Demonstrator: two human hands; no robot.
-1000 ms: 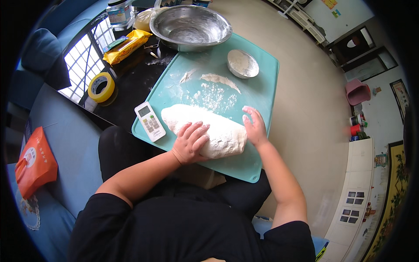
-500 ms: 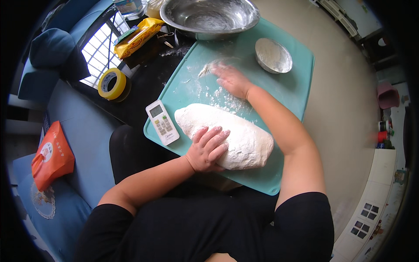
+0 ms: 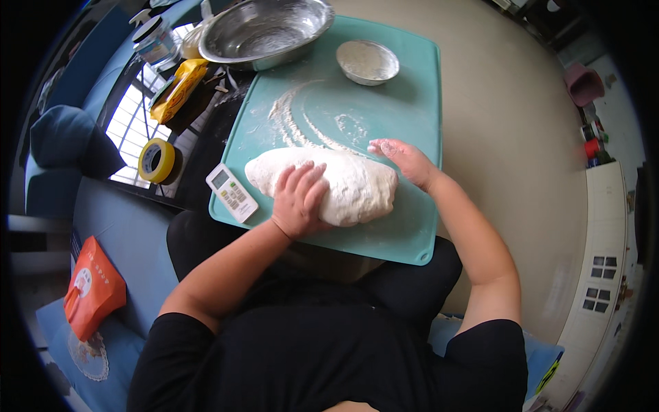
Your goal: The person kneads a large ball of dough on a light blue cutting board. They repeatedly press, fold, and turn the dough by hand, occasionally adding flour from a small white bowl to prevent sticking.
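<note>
A large floured log of dough point(image 3: 350, 182) lies across the near part of a teal board point(image 3: 401, 117). My left hand point(image 3: 300, 201) rests on the dough's near left side, fingers spread over its top. Just past the dough's far right end, my right hand point(image 3: 406, 162) hovers low over the board, holding nothing, with its fingers stretched out and dusted with flour. Loose flour point(image 3: 295, 127) forms curved streaks on the board beyond the dough. A small metal bowl of flour point(image 3: 368, 62) stands at the far right of the board.
A big steel basin point(image 3: 264, 34) sits at the board's far left corner. Along the left are a white remote control point(image 3: 232, 193) on the board's edge, a yellow tape roll point(image 3: 157, 161), a yellow packet point(image 3: 180, 89) and a pump bottle point(image 3: 154, 41) on a black glossy table. An orange bag point(image 3: 94, 288) lies on the blue sofa.
My right hand has swept from the far left of the board back toward the right end of the dough, leaving curved flour streaks. My left hand stays on the dough. The view has shifted.
</note>
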